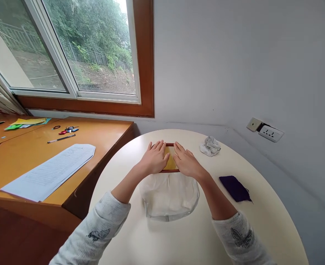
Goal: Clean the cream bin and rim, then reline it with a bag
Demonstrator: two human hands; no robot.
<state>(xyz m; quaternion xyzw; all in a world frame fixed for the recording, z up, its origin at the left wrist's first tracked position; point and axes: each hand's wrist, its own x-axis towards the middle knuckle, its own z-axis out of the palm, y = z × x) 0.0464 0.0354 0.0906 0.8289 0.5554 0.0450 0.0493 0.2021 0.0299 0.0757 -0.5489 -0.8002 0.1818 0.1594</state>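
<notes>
My left hand (154, 157) and my right hand (188, 161) lie flat, fingers stretched forward, on either side of a small flat piece with reddish-brown edges (170, 170) and a yellowish middle. Between the hands a strip of it shows; both its ends are hidden under them, so I cannot tell its kind. Just below it, a clear, crinkled plastic bag (169, 200) is spread on the round cream table (135, 243). To the right of my right hand sit a crumpled clear plastic wad (210, 146) and a dark purple cloth (235, 188) with a frayed edge.
At the left stands a wooden desk (107, 129) bearing printed papers (54, 171), a pen (61, 138), keys (69, 130) and coloured paper (30, 121). A wall with a socket (271, 133) rises behind the table, and a window (96, 48) is at the upper left.
</notes>
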